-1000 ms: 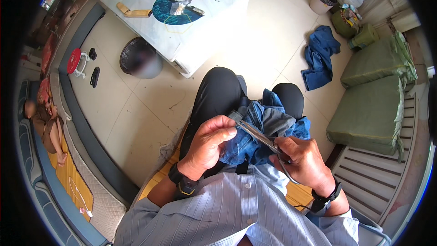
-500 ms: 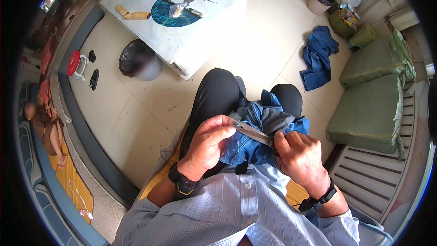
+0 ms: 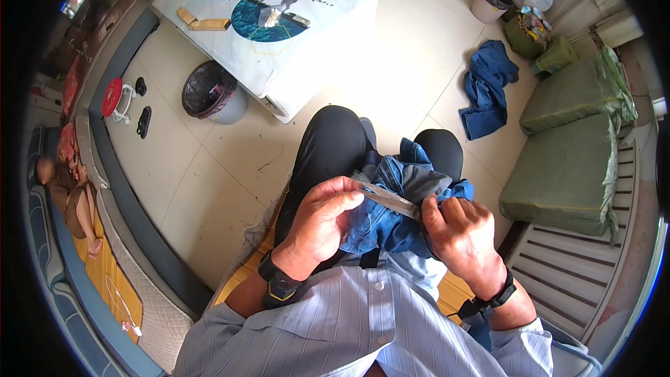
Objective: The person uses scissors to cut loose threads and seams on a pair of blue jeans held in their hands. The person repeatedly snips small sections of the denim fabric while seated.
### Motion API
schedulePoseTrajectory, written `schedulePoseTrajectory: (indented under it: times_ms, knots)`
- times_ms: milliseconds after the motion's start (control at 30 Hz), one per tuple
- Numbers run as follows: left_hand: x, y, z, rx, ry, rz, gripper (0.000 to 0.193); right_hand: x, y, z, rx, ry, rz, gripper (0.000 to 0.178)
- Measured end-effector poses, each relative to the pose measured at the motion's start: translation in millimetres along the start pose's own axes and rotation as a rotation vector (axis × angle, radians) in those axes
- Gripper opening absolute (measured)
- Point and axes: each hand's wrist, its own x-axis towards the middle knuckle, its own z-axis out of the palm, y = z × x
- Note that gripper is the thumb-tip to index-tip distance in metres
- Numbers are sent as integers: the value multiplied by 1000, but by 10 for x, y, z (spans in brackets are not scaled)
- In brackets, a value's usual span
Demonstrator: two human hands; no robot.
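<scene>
Denim cloth (image 3: pixel 380 230), blue with grey patches, lies bunched across my lap on dark trousers. Above it my right hand (image 3: pixel 460 234) is closed round the handle end of metal scissors (image 3: pixel 392 200); the handles are hidden in the fist. The blades point left and look closed together. Their tip reaches the thumb and forefinger of my left hand (image 3: pixel 322 213), which are pinched there. Whether those fingers grip the tip, a thread or a small scrap is too small to tell.
Ahead stands a white patterned table (image 3: pixel 335 35). Beside it is a lined bin (image 3: pixel 237 108). More denim (image 3: pixel 488 87) lies on the floor. Green wrapped cushions (image 3: pixel 558 181) rest on a slatted bench (image 3: pixel 569 265) at right. Another person (image 3: pixel 73 199) reclines on the left sofa.
The scissor blades, slightly apart before, now look closed together. My right hand has shifted slightly right. My left hand has hardly moved.
</scene>
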Motion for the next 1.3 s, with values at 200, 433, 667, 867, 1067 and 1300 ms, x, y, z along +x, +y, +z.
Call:
schedulePoseTrajectory:
  times_ms: [200,433,667,867,1067,1300]
  knots:
    - [12,-18,-13,-25,9,-6,10,-10,20,52,13,16,-12,31]
    - [17,-14,-19,-22,10,-8,10,12,24,64,32,20,-12,30]
    - [8,-14,-29,-16,-2,-8,10,25,36,30,30,-8,-23,30]
    - [4,-8,-33,-16,-15,-10,9,23,47,43,94,-6,-23,30]
    - [1,-13,-52,1,-4,-1,9,23,45,94,131,7,-25,31]
    - [3,-12,-31,2,-5,4,8,34,50,99,147,6,-27,30]
